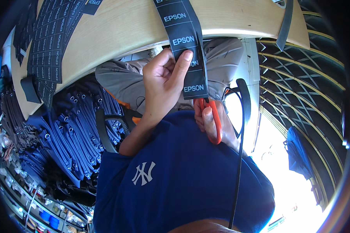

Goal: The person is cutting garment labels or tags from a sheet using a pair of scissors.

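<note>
A long black strip (181,30) printed with repeated white lettering hangs over the near edge of the table toward my lap. My left hand (159,79) pinches it, thumb on top, a little above its lower end. Just below that end, my right hand (226,122) grips a pair of scissors (218,130) by the orange-red handles. The dark blades point upward along the strip's right edge. Whether they are open, and how far the strip lies between them, I cannot tell.
Sheets of similar black printed strips (46,50) lie on the wooden table's (116,33) left side. A dark band (286,25) hangs off its right end. Blue straps with metal rings (72,136) hang at lower left. Chair armrests (243,101) flank me; a lattice gate (303,77) stands right.
</note>
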A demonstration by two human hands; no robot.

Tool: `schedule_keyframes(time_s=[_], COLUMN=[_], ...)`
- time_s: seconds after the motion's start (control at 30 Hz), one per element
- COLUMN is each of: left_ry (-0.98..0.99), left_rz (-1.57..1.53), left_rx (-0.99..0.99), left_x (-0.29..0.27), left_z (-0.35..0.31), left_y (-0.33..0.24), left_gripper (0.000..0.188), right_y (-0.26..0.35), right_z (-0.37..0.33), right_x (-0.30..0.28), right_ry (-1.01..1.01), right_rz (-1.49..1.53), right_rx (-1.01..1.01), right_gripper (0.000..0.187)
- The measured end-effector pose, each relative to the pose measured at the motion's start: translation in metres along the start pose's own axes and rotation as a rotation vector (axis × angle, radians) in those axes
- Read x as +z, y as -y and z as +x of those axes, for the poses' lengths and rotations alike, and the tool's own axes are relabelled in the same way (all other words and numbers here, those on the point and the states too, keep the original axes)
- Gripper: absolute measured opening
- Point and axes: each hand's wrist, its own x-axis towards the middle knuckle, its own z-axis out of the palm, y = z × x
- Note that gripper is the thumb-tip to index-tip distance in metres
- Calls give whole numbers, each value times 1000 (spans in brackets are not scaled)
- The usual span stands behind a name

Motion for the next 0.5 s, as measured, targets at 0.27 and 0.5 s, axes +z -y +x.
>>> schedule_keyframes(time_s=[0.27, 0.5], left_ry=[36, 16], left_rz=[54, -51], left_rx=[-5, 55], left_x=[-3, -2], left_z=[4, 13], left_y=[1, 2], left_gripper=[21, 14], right_y=[-2, 2], right_z=[-2, -4], right_x=[-1, -3], right_ry=[-40, 7], right_rz=[-27, -7], right_rx=[46, 16], right_gripper=[64, 64])
